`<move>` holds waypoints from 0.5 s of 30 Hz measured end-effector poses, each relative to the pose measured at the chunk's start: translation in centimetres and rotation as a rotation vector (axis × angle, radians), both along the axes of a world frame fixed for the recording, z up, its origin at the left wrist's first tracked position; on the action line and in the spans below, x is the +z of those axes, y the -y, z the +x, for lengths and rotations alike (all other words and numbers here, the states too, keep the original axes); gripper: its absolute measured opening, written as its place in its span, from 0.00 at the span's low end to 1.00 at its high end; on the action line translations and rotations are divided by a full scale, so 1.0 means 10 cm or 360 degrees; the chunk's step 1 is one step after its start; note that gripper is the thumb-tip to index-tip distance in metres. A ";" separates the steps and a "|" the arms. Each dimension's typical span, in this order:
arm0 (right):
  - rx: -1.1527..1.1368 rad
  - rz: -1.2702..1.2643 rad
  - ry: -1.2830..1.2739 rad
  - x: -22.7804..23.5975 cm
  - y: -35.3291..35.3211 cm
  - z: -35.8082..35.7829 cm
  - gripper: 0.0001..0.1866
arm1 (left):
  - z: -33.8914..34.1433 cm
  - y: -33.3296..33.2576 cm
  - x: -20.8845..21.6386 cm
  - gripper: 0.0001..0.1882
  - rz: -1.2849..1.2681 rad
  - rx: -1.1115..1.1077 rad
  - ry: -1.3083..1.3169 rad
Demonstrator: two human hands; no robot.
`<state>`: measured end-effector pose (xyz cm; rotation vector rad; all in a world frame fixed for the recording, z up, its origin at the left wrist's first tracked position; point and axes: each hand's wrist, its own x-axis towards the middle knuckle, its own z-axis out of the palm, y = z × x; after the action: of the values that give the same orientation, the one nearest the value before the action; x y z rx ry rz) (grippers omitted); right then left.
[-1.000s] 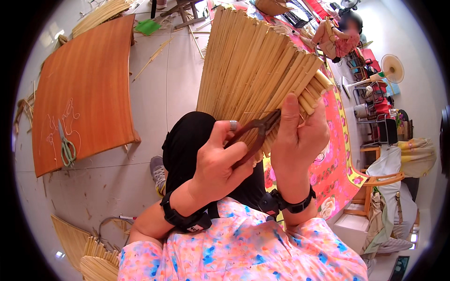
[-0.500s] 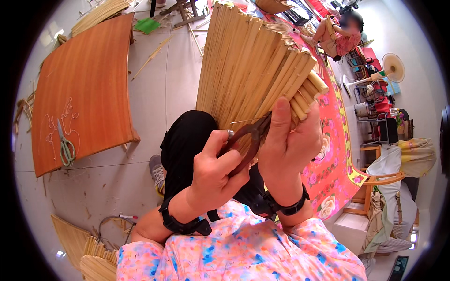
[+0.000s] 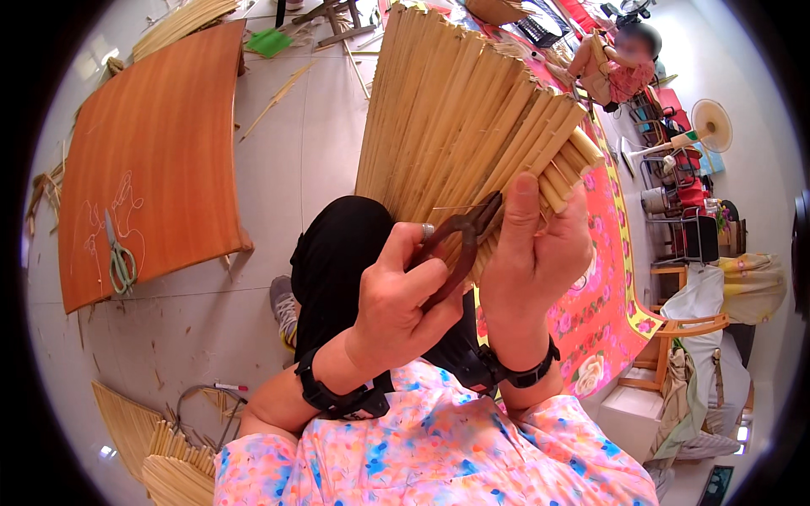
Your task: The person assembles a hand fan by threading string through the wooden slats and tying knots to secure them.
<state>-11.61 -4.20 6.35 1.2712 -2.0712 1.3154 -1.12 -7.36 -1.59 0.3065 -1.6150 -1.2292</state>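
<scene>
A fan-shaped bundle of pale, dry reed-like stalks (image 3: 456, 110) stands in front of me. My right hand (image 3: 540, 240) grips its right edge, with the thumb pressed on the near face beside a few thick cut stalk ends. Wrapped round the handles of dark pliers (image 3: 467, 223) is my left hand (image 3: 401, 295), with a ring on one finger. The pliers' jaws lie against the stalks, just left of my right thumb. A thin needle-like piece (image 3: 460, 207) sticks out leftward by the jaws; whether they grip it I cannot tell. My right fingers are partly hidden behind the bundle.
At left stands a low orange-brown wooden table (image 3: 156, 152) with green-handled scissors (image 3: 122, 261) and loose thread (image 3: 126, 207). More stalk bundles (image 3: 177, 476) lie at lower left. A pink floral mat (image 3: 582, 329) spreads at right. A person (image 3: 629, 72) sits beyond, near a fan (image 3: 709, 126).
Both hands have shifted slightly right with the bundle. The pliers have moved up and right, and their jaws show more plainly beside my right thumb.
</scene>
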 end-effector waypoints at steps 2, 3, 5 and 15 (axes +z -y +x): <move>-0.0024 -0.0005 -0.0055 -0.01 0.01 -0.01 0.16 | -0.01 -0.01 0.00 0.07 0.0009 0.0001 -0.0035; -0.0042 0.0001 -0.0055 -0.01 0.01 -0.01 0.16 | -0.01 0.00 0.01 0.07 -0.0015 0.0001 -0.0023; -0.0122 0.0027 -0.0068 -0.01 0.01 -0.02 0.16 | 0.02 0.02 0.05 0.06 -0.0064 0.0000 0.0001; -0.0260 -0.0029 -0.0175 0.11 -0.03 -0.21 0.15 | 0.43 0.23 0.30 0.11 0.0172 -0.0179 0.0301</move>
<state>-13.74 -3.92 7.42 1.1147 -2.0347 1.1635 3.19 -9.65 1.45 0.4153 -1.7492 -1.4110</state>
